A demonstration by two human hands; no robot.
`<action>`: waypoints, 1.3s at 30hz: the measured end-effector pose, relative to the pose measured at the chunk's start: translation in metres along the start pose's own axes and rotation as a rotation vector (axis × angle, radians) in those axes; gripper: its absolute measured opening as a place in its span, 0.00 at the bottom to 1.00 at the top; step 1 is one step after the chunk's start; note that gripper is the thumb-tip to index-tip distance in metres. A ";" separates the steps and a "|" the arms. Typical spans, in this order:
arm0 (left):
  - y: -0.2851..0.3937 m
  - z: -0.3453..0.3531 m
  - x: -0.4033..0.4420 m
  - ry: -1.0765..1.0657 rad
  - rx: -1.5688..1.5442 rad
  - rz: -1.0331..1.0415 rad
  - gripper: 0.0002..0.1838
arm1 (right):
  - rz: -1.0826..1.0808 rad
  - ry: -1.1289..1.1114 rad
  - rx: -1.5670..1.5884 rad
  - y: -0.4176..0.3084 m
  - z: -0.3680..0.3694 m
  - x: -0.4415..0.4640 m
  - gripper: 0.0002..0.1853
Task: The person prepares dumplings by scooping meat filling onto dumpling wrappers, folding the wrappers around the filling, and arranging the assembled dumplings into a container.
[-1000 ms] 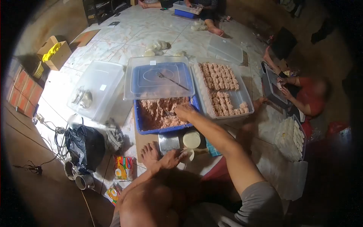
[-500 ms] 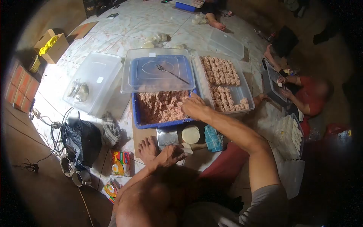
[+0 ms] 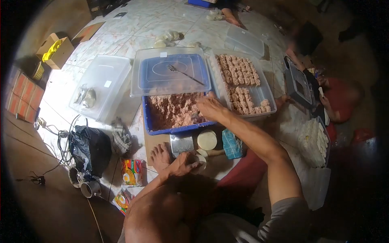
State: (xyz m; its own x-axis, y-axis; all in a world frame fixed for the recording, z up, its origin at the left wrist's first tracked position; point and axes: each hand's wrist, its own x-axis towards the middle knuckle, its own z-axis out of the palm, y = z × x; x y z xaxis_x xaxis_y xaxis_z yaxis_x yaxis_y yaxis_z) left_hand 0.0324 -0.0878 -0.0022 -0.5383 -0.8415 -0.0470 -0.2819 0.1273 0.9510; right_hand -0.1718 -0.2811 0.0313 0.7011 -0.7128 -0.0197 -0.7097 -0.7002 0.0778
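My left hand [image 3: 183,163] rests beside my bare foot, its fingers closed on a thin round wrapper [image 3: 201,163]. My right hand [image 3: 210,108] is over the right side of a blue tub [image 3: 162,131], closed on a small metal utensil whose greyish end dips into the pinkish minced filling [image 3: 170,110]. Its exact kind is hard to see. A stack of round pale wrappers [image 3: 207,139] lies in front of the tub, next to a flat metal-topped box [image 3: 182,145]. A translucent lid [image 3: 142,73] with a fork [image 3: 184,74] on it covers the tub's far part.
To the right, a clear tray [image 3: 263,90] holds rows of filled pieces. A folded teal cloth [image 3: 231,145] lies nearby. On the left are a lidded clear box [image 3: 117,79], a black plastic bag [image 3: 89,148], noodle packets [image 3: 131,172] and a mug [image 3: 90,189]. Another person [image 3: 342,99] sits at right.
My right hand has shifted slightly and turned over the filling, and the utensil's end now shows. My left hand stays low with the wrapper. The view has shifted a little.
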 end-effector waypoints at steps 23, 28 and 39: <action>-0.024 -0.050 0.054 0.070 -1.160 0.019 0.27 | 0.493 0.511 1.312 -0.041 -0.016 -0.049 0.09; -0.012 -0.063 0.077 0.273 -1.398 0.018 0.34 | 0.436 0.736 1.097 -0.066 -0.038 -0.078 0.11; 0.023 -0.056 0.074 0.393 -1.676 0.085 0.42 | 0.290 0.581 0.847 -0.116 -0.010 -0.089 0.07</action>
State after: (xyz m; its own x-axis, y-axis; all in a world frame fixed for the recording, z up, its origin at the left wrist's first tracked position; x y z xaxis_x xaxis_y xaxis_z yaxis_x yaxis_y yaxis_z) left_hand 0.0305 -0.1762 0.0331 -0.2235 -0.9623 -0.1548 0.9426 -0.2538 0.2168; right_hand -0.1513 -0.1360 0.0344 0.2641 -0.8849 0.3837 -0.5148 -0.4658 -0.7198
